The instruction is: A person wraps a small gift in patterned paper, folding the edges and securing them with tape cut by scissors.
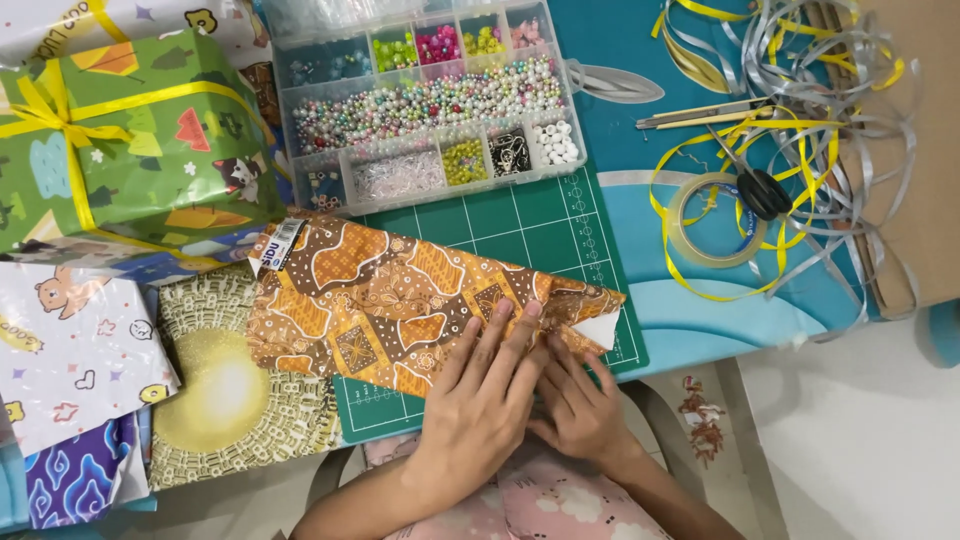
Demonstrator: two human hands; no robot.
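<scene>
Worktop, teal, carrying all items. Green gift box tied with yellow ribbon, at the far left corner. Clear bead organiser, many compartments, along the far edge beside the box. Green cutting mat, near edge, centre. On the mat lies the brown-and-orange patterned wrapping paper, folded to a tapering shape whose point faces the right edge. Judged thin, light and easily creased; it would tear if pulled, so it is best held flat along a fold, not by the tip. Left hand, fingers extended and flat, presses the paper near its narrow end. Right hand, partly under the left, fingers also on the paper; neither hand grips anything. Tape roll and black-handled scissors among loose ribbons, right side.
</scene>
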